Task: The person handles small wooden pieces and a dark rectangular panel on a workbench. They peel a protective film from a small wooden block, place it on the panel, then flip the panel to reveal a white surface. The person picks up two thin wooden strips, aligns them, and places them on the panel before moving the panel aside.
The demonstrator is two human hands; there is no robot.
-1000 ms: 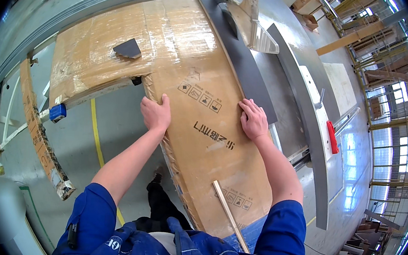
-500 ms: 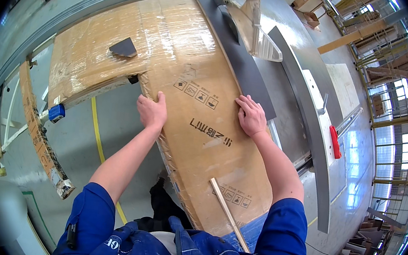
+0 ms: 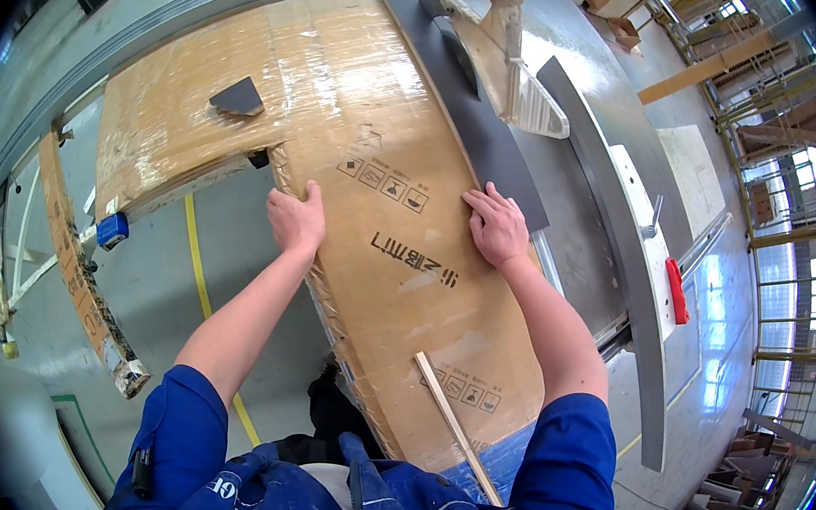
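A cardboard-covered sliding table point(image 3: 372, 301) stretches before me, its far part wrapped in clear film. At its left edge, my left hand point(image 3: 296, 219) is closed round the rim, thumb on top and the other fingers partly hidden. My right hand point(image 3: 498, 225) lies on the cardboard by the right edge, fingers stretched out, next to a long dark grey board point(image 3: 501, 145). Whether its fingertips touch that board, I cannot tell. Over the board's far part hangs a clear saw guard point(image 3: 538, 104). A thin wooden strip point(image 3: 454, 422) lies on the near cardboard.
A small dark offcut point(image 3: 238, 97) rests on the far cardboard. To the right stands a long curved-looking grey fence point(image 3: 601, 196) with a red push handle point(image 3: 677, 291). A blue tape measure point(image 3: 112, 230) sits at the left near a worn wooden bar point(image 3: 74, 267). Stacked offcuts point(image 3: 717, 502) lie lower right.
The view has shifted slightly. Both hands keep their places at the table's edges, with the table, board and offcut appearing a little further left.
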